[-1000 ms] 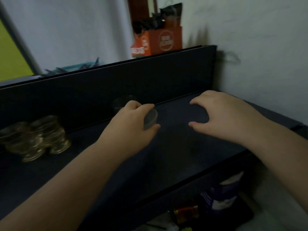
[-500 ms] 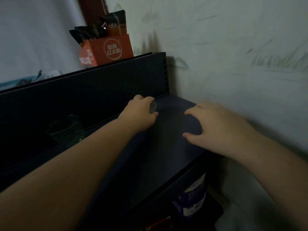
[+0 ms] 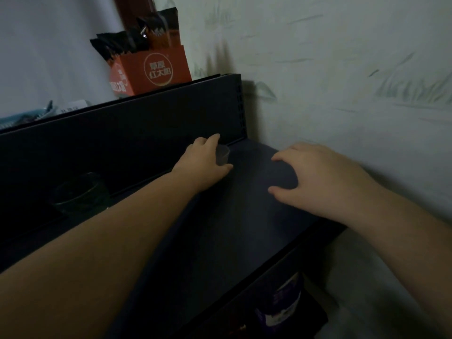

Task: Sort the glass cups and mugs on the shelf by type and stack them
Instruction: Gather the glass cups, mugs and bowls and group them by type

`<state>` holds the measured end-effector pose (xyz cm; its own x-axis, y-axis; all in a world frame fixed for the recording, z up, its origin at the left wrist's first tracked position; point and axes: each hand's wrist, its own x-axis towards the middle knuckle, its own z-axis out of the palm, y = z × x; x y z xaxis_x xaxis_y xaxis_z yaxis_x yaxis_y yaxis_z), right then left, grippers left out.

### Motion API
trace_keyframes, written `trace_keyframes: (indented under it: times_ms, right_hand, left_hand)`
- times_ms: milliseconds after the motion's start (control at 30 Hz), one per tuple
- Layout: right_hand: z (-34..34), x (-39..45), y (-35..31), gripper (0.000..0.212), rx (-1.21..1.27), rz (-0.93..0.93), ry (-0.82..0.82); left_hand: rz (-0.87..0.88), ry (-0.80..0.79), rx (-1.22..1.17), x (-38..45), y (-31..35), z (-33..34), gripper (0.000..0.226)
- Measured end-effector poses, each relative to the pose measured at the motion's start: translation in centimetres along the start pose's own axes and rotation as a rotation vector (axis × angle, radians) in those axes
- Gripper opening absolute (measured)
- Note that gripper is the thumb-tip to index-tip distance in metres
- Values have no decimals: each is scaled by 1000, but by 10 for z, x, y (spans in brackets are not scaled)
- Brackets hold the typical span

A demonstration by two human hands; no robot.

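Observation:
My left hand (image 3: 204, 162) grips a small clear glass cup (image 3: 222, 155) near the back right corner of the dark shelf (image 3: 232, 228), close to the shelf's back panel. Most of the cup is hidden by my fingers. My right hand (image 3: 318, 182) hovers over the right end of the shelf with fingers spread and curved, holding nothing. A dark green glass cup (image 3: 80, 194) stands upright at the back left of the shelf, partly behind my left forearm.
An orange box (image 3: 151, 72) with dark sachets sits on the upper ledge above the back panel. A white wall (image 3: 354, 81) bounds the shelf on the right. A purple-and-white container (image 3: 281, 307) stands on a lower level below the front edge.
My left hand carried the small glass cup rightward toward the shelf's back right corner. The view swung right, so the stacked clear glasses on the left left the frame.

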<state>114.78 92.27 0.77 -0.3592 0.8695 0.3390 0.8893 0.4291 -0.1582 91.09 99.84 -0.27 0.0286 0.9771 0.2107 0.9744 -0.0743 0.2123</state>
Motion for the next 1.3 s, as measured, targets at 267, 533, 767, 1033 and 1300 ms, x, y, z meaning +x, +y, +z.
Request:
trace_keyframes:
  times_ms: [267, 533, 767, 1033, 1300]
  right_hand:
    - [1, 14, -32, 60, 75, -113, 21]
    - [11, 19, -105, 62, 127, -296, 50]
    - [15, -12, -207, 61, 159, -496, 34]
    - [23, -92, -356, 58, 217, -673, -17]
    - [13, -184, -496, 60, 308, -794, -84]
  left_hand:
    - [74, 230, 84, -88, -4, -42, 86]
    - [-66, 301, 281, -214, -47, -92, 87]
    - [-305, 331, 381, -332, -103, -122, 91]
    - [-578, 310, 454, -509, -172, -158, 89]
    - [-825, 286, 532, -694, -216, -201, 89]
